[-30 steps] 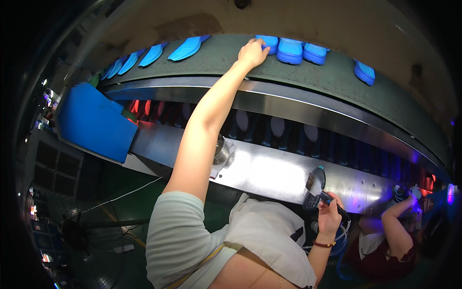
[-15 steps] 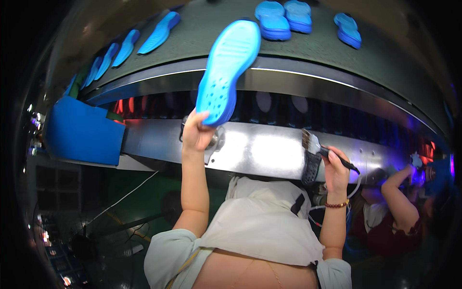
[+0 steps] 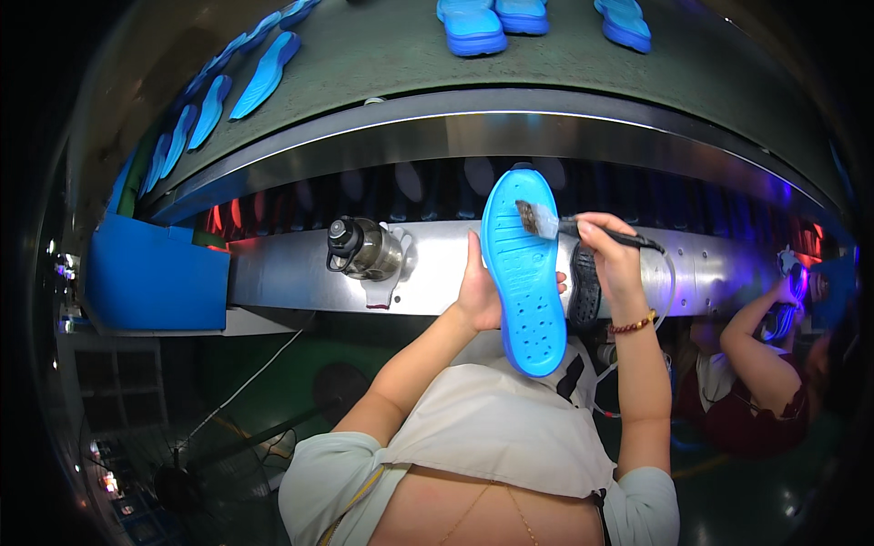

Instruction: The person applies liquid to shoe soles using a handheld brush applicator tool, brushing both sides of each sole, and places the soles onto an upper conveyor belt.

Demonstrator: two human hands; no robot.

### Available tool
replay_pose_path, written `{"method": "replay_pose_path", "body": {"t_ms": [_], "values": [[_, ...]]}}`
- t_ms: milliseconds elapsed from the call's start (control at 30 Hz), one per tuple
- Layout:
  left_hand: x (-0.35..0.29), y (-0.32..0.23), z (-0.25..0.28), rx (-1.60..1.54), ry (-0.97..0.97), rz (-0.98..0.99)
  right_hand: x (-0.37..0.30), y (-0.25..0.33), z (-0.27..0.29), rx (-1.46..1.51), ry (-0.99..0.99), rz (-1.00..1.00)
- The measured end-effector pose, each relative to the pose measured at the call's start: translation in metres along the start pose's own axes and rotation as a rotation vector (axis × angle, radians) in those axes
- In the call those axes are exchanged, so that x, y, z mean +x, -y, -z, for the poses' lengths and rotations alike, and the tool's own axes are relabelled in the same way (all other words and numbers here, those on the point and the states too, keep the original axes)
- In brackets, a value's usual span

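My left hand [image 3: 478,291] grips a long blue shoe sole [image 3: 526,300] by its sides, with some fingertips showing at the right edge. The sole is held up in front of me, its ridged and holed face toward me. In my right hand [image 3: 614,259] is a flat brush [image 3: 544,221] with a black handle, from which a pale hose or cord seems to run down. The bristles are at the upper part of the sole and appear to touch it. Behind my right fingers, a black perforated sole [image 3: 585,296] rests on the metal ledge.
A grey-green belt [image 3: 382,55] behind a steel rail carries several blue soles [image 3: 473,27]. A dark lidded bottle [image 3: 364,250] stands on the metal ledge [image 3: 282,273] beside a pale cloth-like item [image 3: 382,287]. A blue panel [image 3: 159,278] is at left; another person's arm [image 3: 760,341] is at right.
The blue sole has come down from over the belt's edge to in front of me. My right hand has raised the brush from beside the black sole to the blue one.
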State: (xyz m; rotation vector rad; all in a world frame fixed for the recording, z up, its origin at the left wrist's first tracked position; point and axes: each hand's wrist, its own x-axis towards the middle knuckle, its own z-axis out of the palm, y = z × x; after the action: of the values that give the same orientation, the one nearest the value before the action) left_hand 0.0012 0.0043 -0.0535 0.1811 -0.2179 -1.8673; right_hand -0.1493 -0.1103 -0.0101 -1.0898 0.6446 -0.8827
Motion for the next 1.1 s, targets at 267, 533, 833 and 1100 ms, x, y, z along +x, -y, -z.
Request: {"method": "replay_pose_path", "body": {"t_ms": [267, 533, 833, 1100], "values": [[0.032, 0.022, 0.012, 0.178, -0.463, -0.305, -0.009, -0.008, -0.036, -0.814, 0.096, 0.562], [0.004, -0.023, 0.002, 0.165, -0.236, -0.115, -0.05, 0.025, -0.006, -0.633, 0.472, 0.124], [0.015, -0.004, -0.03, 0.124, -0.232, -0.189, -0.026, 0.046, -0.015, -0.418, 0.595, 0.251], [0.024, -0.016, -0.037, 0.254, -0.11, -0.299, -0.03, 0.047, -0.009, -0.433, 0.613, 0.265]]}}
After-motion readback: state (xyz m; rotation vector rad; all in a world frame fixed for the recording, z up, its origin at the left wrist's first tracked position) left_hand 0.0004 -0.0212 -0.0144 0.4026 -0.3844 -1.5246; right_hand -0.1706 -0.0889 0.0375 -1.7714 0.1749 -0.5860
